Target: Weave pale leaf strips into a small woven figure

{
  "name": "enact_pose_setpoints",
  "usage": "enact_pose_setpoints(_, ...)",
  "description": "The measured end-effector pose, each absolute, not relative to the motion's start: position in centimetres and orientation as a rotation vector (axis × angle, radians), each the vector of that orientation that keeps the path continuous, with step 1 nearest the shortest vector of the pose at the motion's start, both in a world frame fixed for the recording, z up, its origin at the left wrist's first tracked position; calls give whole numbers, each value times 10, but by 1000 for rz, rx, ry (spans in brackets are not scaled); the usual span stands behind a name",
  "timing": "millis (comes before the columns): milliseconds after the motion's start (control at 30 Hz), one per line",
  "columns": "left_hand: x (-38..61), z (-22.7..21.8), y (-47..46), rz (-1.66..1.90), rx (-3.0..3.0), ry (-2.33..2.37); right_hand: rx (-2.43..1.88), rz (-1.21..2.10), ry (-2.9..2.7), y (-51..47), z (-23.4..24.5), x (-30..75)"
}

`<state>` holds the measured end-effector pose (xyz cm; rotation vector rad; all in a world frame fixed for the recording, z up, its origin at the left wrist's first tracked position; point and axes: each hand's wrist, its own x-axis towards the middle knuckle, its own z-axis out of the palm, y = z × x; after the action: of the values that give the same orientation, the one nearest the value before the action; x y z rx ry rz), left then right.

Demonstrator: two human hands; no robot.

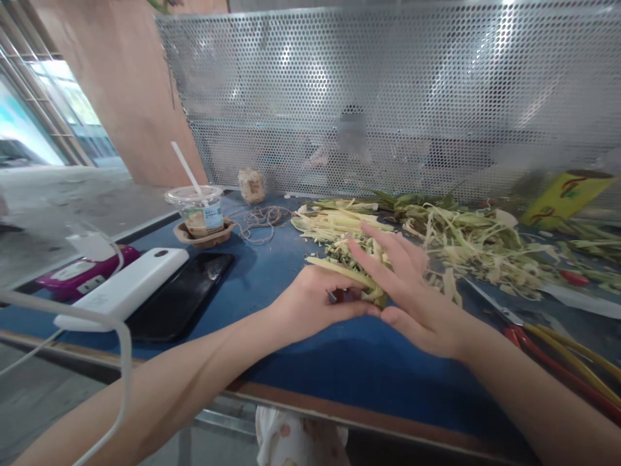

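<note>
My left hand (310,301) is closed around the base of a small bundle of pale yellow-green, husk-like strips (334,266). The bundle points up and away, low over the blue table. My right hand (420,301) is spread beside it with its fingers stretched out. Its thumb is close to the left fingertips at the bundle's lower end; whether it touches is hard to tell. Flat pale husk-like strips (334,223) lie just beyond both hands. Part of the bundle is hidden behind my right fingers.
Shredded husk-like strips (475,249) lie heaped at the right. Scissors (507,315) lie near my right forearm. On the left are a plastic cup (198,217) with a straw, twine (264,220), a phone (182,298) and a white power bank (126,285). A perforated metal panel (388,84) stands behind.
</note>
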<state>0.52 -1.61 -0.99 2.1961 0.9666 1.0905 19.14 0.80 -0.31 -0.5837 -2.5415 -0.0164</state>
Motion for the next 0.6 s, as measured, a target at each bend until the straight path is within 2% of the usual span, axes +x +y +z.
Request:
enact_pose_setpoints(133, 6, -8, -13, 1116, 1864, 1060, -823, 256, -2174, 12, -2, 195)
enact_pose_setpoints(233, 6, -11, -10, 1115, 1653, 1092, -988, 723, -2191, 13, 2, 192)
enact_pose_setpoints(400, 5, -10, -12, 1097, 1558, 1012, -774, 1326, -2212, 12, 6, 187)
enact_pose_setpoints(600, 4, -7, -15, 991, 1621, 1070, -672, 1582, -2174, 21, 0, 192)
